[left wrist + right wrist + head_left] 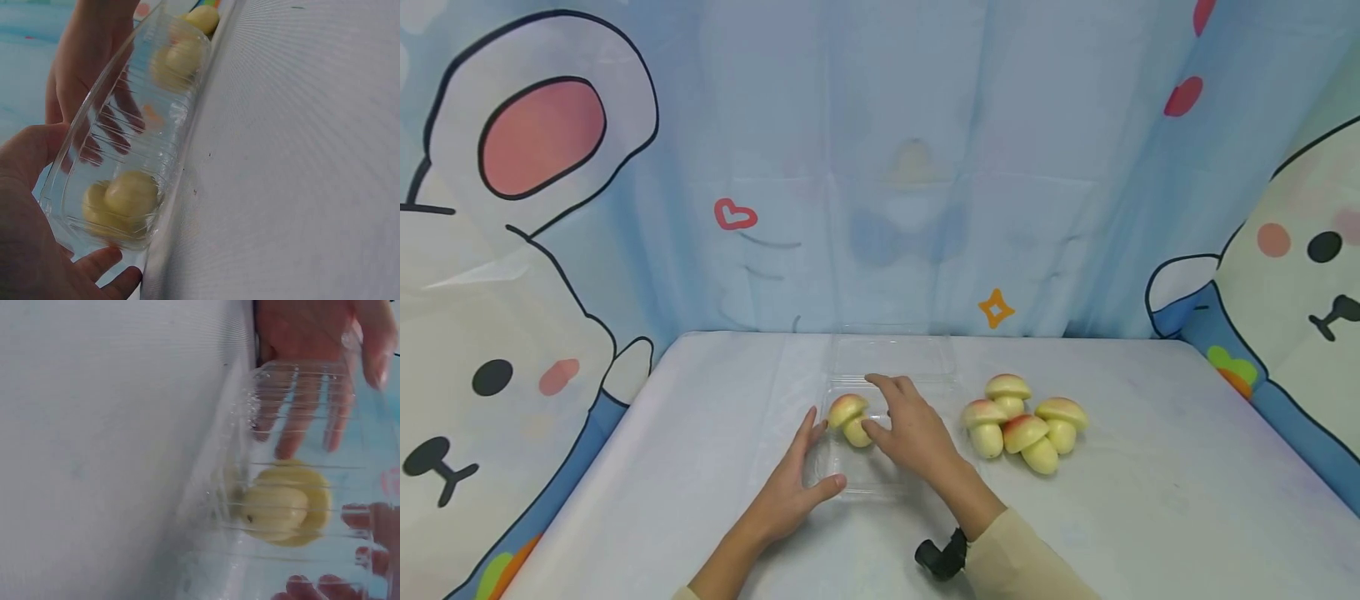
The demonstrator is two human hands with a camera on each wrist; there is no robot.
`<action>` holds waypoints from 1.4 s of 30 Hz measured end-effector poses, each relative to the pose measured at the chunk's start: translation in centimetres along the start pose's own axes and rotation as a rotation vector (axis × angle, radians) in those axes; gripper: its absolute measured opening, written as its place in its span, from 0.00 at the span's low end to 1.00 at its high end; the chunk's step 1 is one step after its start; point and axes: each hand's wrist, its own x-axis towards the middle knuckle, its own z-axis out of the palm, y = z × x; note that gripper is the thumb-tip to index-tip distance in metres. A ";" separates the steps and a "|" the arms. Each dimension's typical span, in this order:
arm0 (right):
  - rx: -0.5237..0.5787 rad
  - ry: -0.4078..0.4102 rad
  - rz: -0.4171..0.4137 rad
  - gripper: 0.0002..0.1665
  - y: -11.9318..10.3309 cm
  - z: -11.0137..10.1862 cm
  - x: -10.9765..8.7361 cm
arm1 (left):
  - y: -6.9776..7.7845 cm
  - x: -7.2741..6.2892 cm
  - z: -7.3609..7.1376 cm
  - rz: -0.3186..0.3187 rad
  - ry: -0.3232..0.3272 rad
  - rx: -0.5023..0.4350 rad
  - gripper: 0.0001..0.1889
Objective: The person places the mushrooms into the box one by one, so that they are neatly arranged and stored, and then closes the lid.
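A clear plastic box stands on the table with its hinged lid folded back. One mushroom-shaped piece, yellow-green with a reddish cap, lies in the box's left part. My left hand rests at the box's left end, fingers outstretched along the outside and thumb at the near rim. Over the middle of the box is my right hand, its fingers extended and holding nothing. Its thumb is close to the mushroom's stem. In the left wrist view, the mushroom shows through the clear wall.
Several similar mushroom-shaped pieces cluster on the table to the right of the box. A white cloth covers the table. Behind its far edge hangs a blue curtain with cartoon prints. A black camera sits at the right wrist.
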 end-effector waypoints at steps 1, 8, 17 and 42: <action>0.013 0.007 0.005 0.37 0.1 -0.1 -0.1 | 0.0 0.0 0.0 0.001 -0.001 0.003 0.53; 0.082 0.048 0.030 0.38 0.3 -1.0 -0.5 | -0.1 0.0 0.1 -0.014 0.001 0.009 0.54; 0.080 0.055 -0.003 0.36 0.4 -0.9 -1.6 | 0.2 0.1 -0.2 0.003 -0.010 0.003 0.53; -0.003 0.152 0.026 0.33 1.3 -3.9 -4.8 | 0.0 0.1 -0.1 -0.009 -0.007 0.017 0.54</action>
